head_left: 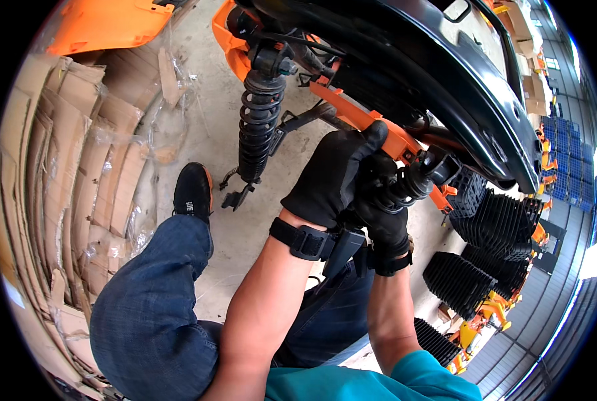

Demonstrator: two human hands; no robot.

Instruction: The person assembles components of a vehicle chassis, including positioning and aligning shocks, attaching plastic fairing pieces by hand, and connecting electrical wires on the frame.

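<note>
The left hand [328,177], in a black glove, is placed at the middle of the scene, and its thumb side is laid against the near edge of a long orange panel [353,113]. The fingers of this hand are bent, but it cannot be told if the panel is gripped by them. The right hand [388,230], also gloved in black, is held just to the right and nearer, beside a black shock absorber [409,189]; its fingers are partly hidden there, so their closing cannot be told. The orange panel is situated under a glossy black vehicle frame [405,57], by which the far right is filled. To the left of the hands, a second shock absorber [258,127] with a black coil spring is seen hanging over the concrete floor [208,107]. Flattened cardboard [65,154] is piled along the left side, and an orange cover [108,27] is seen at the far left. On the right, ribbed black stacks [455,281] are standing, with blue crates [565,160] farther away.
</note>
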